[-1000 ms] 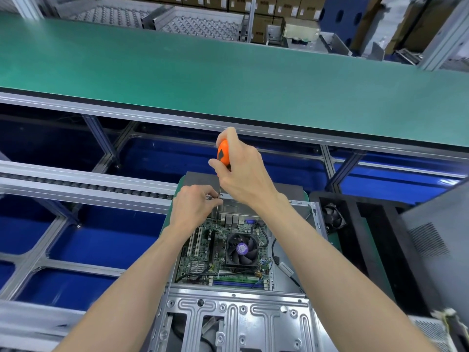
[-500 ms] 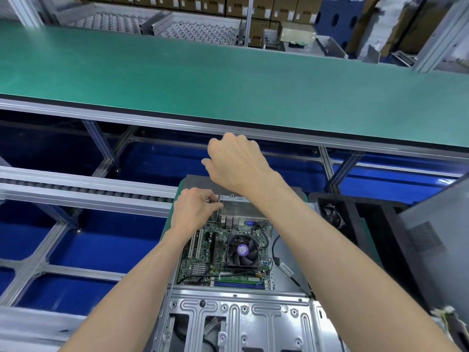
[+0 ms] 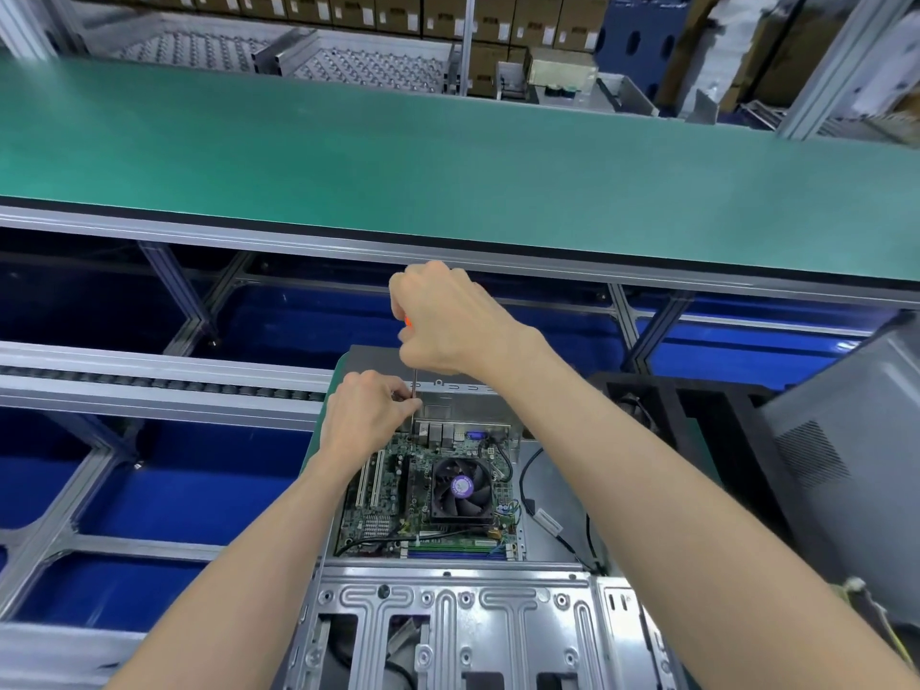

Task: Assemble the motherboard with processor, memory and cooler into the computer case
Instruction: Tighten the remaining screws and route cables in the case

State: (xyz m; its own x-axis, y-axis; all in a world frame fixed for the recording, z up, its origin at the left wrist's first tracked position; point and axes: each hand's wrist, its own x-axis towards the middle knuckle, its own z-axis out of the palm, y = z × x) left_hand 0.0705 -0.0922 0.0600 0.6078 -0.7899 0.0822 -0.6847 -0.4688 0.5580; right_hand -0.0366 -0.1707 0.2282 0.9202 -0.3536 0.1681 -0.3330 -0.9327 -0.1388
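Count: two hands, one screwdriver, one motherboard, one cooler fan, one computer case.
Right hand: wrapped round the orange handle, thin shaft pointing straight down.
Left hand: fingertips pinched together against the shaft near its tip, at the board's far left corner.
Motherboard: lying flat inside the open case, black round-bladed fan with a purple hub on it.
Surface: smooth green conveyor belt beyond, aluminium-framed.
Room: stacked cardboard boxes behind.
Case: bare stamped grey metal, ribbed.
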